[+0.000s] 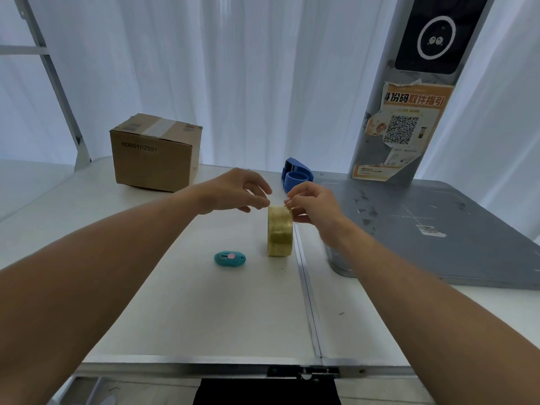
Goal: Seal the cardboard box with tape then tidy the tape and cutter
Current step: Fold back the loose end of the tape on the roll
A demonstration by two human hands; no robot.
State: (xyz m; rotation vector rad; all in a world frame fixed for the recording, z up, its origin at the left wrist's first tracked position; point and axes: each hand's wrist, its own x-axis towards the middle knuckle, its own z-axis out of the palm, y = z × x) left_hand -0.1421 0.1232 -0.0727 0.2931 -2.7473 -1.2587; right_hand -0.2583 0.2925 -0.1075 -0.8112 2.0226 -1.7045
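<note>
A yellowish roll of tape point(280, 232) stands on its edge in the middle of the white table point(187, 302). My right hand point(314, 204) pinches the roll's top right edge. My left hand point(238, 190) touches the top of the roll from the left with its fingertips. A small teal cutter point(229, 258) with a pink button lies flat on the table, left of the roll and apart from both hands. The cardboard box point(155, 152) sits at the far left of the table, with a strip of tape across its closed top.
A blue tape dispenser point(296, 173) stands behind my hands at the table's far edge. A grey metal base plate point(438, 229) with a sticker-covered pillar point(406, 124) takes up the right side. White curtains hang behind. A seam point(306, 287) runs down the table.
</note>
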